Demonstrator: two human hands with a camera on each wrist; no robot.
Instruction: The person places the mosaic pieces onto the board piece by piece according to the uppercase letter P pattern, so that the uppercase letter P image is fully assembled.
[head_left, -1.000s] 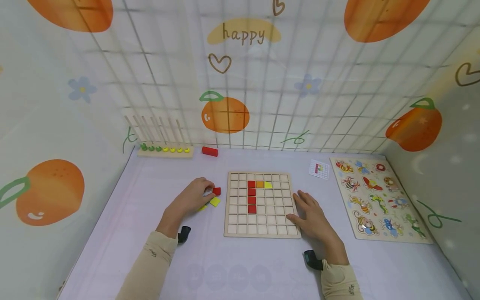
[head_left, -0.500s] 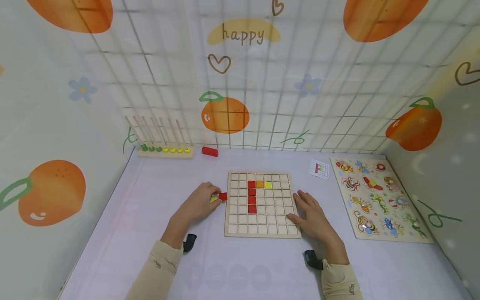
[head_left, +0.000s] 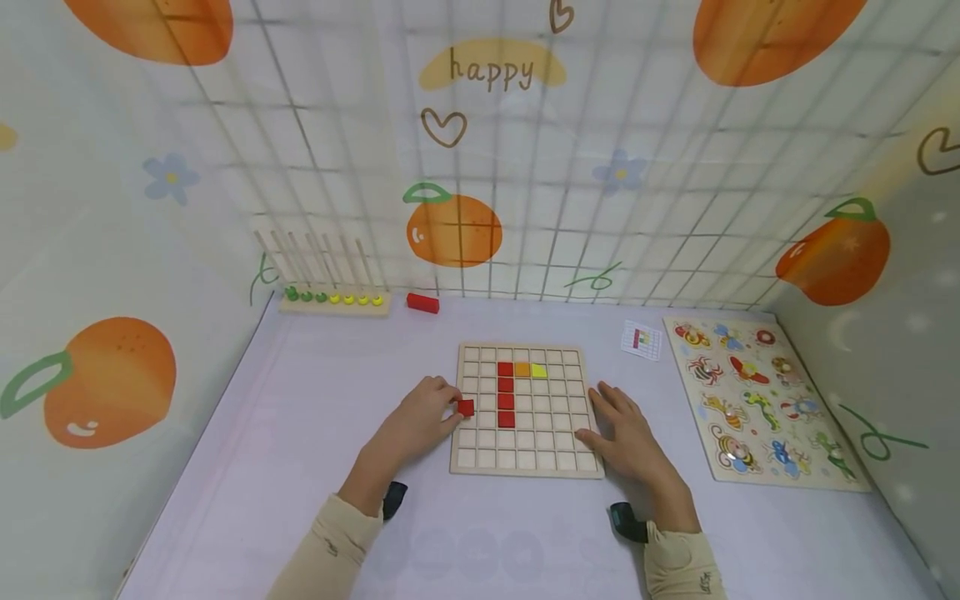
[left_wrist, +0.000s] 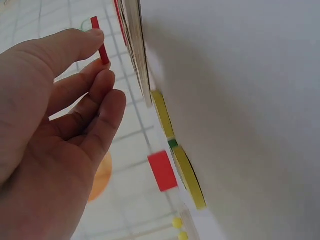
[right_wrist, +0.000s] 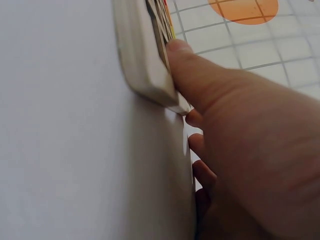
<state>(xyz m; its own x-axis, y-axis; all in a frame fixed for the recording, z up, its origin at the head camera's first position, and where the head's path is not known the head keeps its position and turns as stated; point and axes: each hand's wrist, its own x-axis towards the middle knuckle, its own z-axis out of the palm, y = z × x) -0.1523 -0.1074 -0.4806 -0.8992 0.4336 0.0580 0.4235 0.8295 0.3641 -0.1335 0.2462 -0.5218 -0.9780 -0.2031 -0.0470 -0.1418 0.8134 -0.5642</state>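
Observation:
My left hand (head_left: pixel 423 421) pinches a small red square tile (head_left: pixel 466 407) between thumb and fingers, over the left edge of a wooden grid board (head_left: pixel 487 437). In the left wrist view the tile (left_wrist: pixel 104 52) stands on edge at the fingertips. On the board lies a column of red tiles (head_left: pixel 506 402), with an orange tile (head_left: pixel 522 369) and a yellow tile (head_left: pixel 539 372) beside its top. My right hand (head_left: pixel 633 437) rests at the board's right edge, thumb on the rim, fingers spread alongside. Loose yellow pieces (left_wrist: pixel 190 177) lie beside the board, hidden from the head view.
A pattern card (head_left: pixel 642 340) lies behind the board to the right. Farther right is an insect picture puzzle (head_left: pixel 768 404). At the back left stand a pegged bead rack (head_left: pixel 334 302) and a red block (head_left: pixel 423 303). A printed curtain hangs behind the table.
My left hand has carried the red tile rightward from the table to over the board's left edge. The right hand stays at the board's edge.

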